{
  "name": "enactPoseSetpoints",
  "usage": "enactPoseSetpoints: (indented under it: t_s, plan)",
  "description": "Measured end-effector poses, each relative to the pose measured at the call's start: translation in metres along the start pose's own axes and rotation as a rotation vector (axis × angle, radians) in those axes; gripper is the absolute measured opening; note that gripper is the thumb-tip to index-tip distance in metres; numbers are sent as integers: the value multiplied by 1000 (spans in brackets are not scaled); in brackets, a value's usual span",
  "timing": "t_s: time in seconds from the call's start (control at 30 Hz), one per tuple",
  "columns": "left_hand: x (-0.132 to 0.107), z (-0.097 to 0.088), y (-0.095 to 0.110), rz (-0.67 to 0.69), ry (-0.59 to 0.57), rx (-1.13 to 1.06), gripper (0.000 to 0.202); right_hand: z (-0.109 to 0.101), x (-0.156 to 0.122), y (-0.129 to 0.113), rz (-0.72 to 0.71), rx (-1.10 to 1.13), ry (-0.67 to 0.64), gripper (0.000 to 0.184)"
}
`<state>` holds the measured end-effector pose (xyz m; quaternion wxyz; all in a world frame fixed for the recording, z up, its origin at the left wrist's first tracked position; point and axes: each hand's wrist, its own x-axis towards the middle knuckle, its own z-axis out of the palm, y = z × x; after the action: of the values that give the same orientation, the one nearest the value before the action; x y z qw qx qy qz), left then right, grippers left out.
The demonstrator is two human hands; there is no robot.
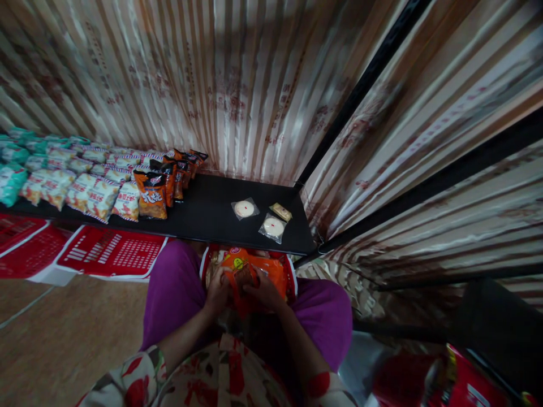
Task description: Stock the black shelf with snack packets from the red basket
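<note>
Between my knees stands a red and white basket (204, 265) with snack packages inside. Over it, my left hand (218, 291) is closed on the left side of an orange snack bag (242, 277) that has a yellow spot on its front. My right hand (265, 291) grips the same bag from the right, with its fingers bent around the edge. The bag's lower part hangs towards me, and whether it is torn open cannot be made out. Other orange packaging (275, 271) lies in the basket beside my right hand.
On the black shelf (207, 212) ahead sit two round wrapped cakes (245, 208) and a small gold packet (280, 212). Rows of white snack bags (91, 195) and orange-black bags (151, 195) fill its left. Red baskets (112, 251) stand below; black poles (360, 90) cross at right.
</note>
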<state>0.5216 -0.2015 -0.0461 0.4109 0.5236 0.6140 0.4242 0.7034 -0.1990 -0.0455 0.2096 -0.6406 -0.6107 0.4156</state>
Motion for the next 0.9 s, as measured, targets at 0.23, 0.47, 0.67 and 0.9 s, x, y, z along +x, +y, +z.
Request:
enactPoseSetpoints:
  t_s: [0.23, 0.47, 0.67, 0.9]
  plan:
    - [-8, -13, 22, -219, -24, -429, 17, 11, -1, -2, 107, 409, -48, 48]
    - [-16, -26, 41, -404, -73, -590, 18, 3, -23, -13, 180, 672, -179, 48]
    - [-13, -31, 34, -407, -83, -639, 16, -8, -37, -29, 219, 844, -203, 55]
    - [-16, -27, 23, -425, -81, -617, 19, -12, -42, -40, 268, 807, -167, 54]
